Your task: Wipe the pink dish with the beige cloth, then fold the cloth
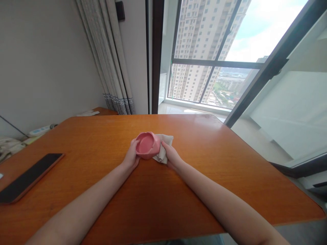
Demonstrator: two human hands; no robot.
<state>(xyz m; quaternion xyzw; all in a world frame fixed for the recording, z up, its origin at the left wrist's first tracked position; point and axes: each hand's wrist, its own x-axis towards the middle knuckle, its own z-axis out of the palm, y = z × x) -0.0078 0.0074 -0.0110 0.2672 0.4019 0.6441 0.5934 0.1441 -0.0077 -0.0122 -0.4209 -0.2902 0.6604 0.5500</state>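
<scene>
A pink bowl-like dish (146,143) with a wavy rim is tilted so that its hollow faces me. My left hand (131,156) is closed on its left side, the thumb over the rim and the other fingers behind or under it. My right hand (171,153) is closed on a pale grey-beige cloth (161,157), which lies against the dish's right side. Part of the cloth is hidden behind the dish. Both hands are low over the middle of the wooden table (143,197); I cannot tell whether the dish touches the tabletop.
A long black flat object (30,177) with a brown edge lies on the table at the left. Past the left edge is a white power strip (39,131). Grey curtains (109,58) hang behind the table, beside a large window (204,64).
</scene>
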